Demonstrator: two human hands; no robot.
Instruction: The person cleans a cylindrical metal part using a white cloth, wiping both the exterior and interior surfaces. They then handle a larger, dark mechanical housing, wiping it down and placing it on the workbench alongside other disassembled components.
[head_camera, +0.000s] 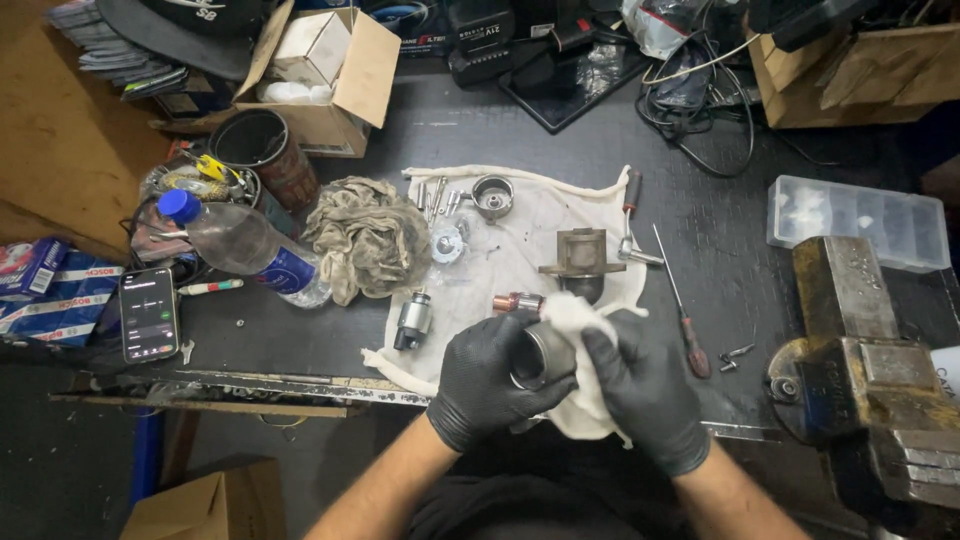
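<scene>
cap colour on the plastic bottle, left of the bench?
Blue: the cap on the clear plastic bottle shows best in the head view.

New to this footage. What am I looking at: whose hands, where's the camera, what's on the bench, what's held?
One picture, from a camera worn on the person's head, looking down at a dark workbench. No robot: two hands in black gloves. The left hand holds a short metal cylinder housing; the right hand presses a white rag against it. On the bench lies a white cloth with small metal parts, a cast metal bracket and a red-handled screwdriver. Left: a crumpled grey rag, a clear plastic bottle, a smartphone. Right: a steel bench vise.
</scene>
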